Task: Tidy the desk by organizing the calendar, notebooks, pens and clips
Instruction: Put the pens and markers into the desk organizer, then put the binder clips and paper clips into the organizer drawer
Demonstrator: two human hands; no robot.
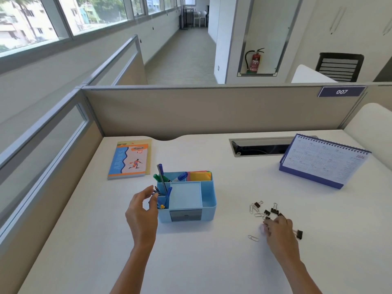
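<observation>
A light blue desk organizer (209,200) stands mid-desk with pens (162,179) in its left compartments and coloured sticky notes (200,176) at the back. My left hand (142,211) is at its left wall, fingertips pinching the pencils (156,190) that stick out there. Black binder clips (271,210) and wire paper clips (252,238) lie scattered to the right. My right hand (277,230) rests over them, fingers curled down onto the clips; whether it holds one is hidden. A notebook stack (129,159) lies at the back left. A blue desk calendar (324,161) stands back right.
A cable slot (258,146) is cut into the white desk (191,262) behind the calendar. Beige partition walls (191,111) close the desk at the back and left. A white curved panel (373,122) rises at the right edge.
</observation>
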